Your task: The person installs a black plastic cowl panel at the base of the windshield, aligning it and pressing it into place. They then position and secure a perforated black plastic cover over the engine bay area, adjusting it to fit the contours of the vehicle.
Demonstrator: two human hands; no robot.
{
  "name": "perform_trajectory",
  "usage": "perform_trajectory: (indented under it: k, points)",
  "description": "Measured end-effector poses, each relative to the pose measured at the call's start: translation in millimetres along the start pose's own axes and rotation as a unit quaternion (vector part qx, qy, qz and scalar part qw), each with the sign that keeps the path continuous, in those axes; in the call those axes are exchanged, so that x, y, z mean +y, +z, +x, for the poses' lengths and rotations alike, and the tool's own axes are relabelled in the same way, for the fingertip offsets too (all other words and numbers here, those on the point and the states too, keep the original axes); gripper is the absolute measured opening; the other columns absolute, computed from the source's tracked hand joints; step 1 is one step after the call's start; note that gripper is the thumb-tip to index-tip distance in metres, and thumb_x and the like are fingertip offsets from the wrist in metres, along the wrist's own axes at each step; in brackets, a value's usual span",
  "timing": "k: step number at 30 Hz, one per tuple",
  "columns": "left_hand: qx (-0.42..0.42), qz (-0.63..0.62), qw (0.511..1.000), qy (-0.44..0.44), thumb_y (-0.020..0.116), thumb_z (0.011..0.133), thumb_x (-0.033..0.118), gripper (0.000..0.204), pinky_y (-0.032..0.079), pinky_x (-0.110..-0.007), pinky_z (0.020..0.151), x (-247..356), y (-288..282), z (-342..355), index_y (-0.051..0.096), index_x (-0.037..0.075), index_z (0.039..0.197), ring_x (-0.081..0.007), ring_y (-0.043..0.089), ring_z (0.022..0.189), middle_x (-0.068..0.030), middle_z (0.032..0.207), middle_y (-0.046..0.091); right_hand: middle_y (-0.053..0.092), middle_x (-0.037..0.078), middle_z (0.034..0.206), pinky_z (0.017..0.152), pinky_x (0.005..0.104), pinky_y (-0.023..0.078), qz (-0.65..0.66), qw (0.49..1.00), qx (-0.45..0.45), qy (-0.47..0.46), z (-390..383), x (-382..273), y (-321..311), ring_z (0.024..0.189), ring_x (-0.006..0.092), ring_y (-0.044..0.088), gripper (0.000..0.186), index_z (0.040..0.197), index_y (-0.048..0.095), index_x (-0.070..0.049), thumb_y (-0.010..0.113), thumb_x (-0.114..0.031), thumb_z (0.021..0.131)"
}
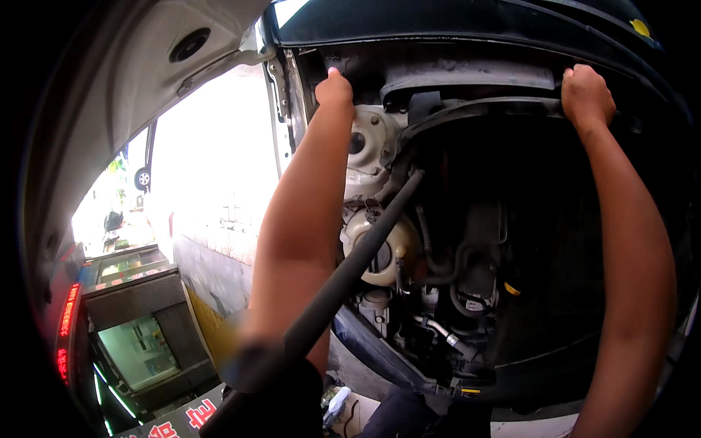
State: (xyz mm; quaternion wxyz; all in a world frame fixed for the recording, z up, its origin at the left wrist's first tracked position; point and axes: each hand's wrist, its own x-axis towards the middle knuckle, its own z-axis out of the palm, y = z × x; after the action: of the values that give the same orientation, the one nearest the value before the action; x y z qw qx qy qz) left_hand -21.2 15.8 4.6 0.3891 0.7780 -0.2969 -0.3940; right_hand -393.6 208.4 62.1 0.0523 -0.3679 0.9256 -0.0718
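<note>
Both my arms reach across a car's engine bay to the area below the windshield (409,22). My left hand (335,89) is closed, thumb up, at the left end of this dark recess, above the pale strut tower (377,142). At the right end, my right hand (588,96) is closed in a fist beside the grey metal strip (475,76). Shadow and the fingers hide what either hand grips. A curved black rubber seal (504,107) runs between the hands, its right end near my right wrist.
A thick dark rod (350,274) slants across the bay beside my left forearm. Beneath it sit a yellowed fluid tank (380,248), hoses and a dark engine (482,255). The raised hood (131,95) stands at left. A wall and a red lit sign (67,332) lie beyond.
</note>
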Motion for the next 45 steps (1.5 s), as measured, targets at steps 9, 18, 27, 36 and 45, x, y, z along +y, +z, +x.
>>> perform_trajectory:
  k: [9,18,27,36,45]
  points:
    - [-0.025,-0.265,0.955,-0.130,0.054,0.103,0.045,0.052,0.051,-0.042,0.100,-19,19,94,0.054,0.011,0.142,-0.0292,0.065,0.110,-0.0068,0.136,0.062,0.074,0.012,0.111,0.091,0.0481,0.056,0.000,1.000,0.005,0.018,0,2,-2,0.106,0.0357,0.070,0.035,0.105,0.073,-0.014,0.047,-0.037,0.104]
    - [0.081,-0.201,0.949,-0.228,0.071,0.081,0.071,0.077,0.053,-0.041,0.089,-42,60,164,0.062,0.011,0.129,-0.0313,0.066,0.098,-0.0082,0.113,0.071,0.075,0.012,0.109,0.091,0.0472,0.057,-0.018,0.999,0.020,0.026,5,9,4,0.105,0.0360,0.071,0.034,0.101,0.073,-0.013,0.049,-0.037,0.102]
    - [0.049,-0.149,0.970,-0.185,0.070,0.086,0.067,0.075,0.054,-0.041,0.090,-57,45,185,0.062,0.006,0.129,-0.0303,0.066,0.100,-0.0083,0.114,0.069,0.074,0.013,0.108,0.090,0.0489,0.056,-0.005,1.000,0.027,0.013,5,6,9,0.103,0.0372,0.071,0.034,0.100,0.073,-0.012,0.050,-0.037,0.101]
    - [-0.127,0.207,0.869,0.432,0.058,0.102,0.021,0.034,0.055,-0.040,0.093,-28,-88,-28,0.071,-0.003,0.121,-0.0337,0.072,0.104,-0.0169,0.112,0.075,0.073,0.014,0.100,0.082,0.0516,0.057,0.009,0.995,0.090,-0.040,11,24,32,0.094,0.0365,0.071,0.034,0.097,0.070,-0.011,0.047,-0.036,0.103]
    - [-0.157,0.398,0.681,0.594,0.051,0.101,0.022,0.048,0.019,-0.056,0.124,-93,-148,-18,0.054,0.005,0.147,-0.0491,0.027,0.150,-0.0186,0.156,0.047,0.072,0.025,0.112,0.098,0.0511,0.052,0.109,0.989,0.097,-0.006,-14,9,5,0.110,0.0434,0.067,0.039,0.101,0.074,-0.002,0.058,-0.036,0.092]
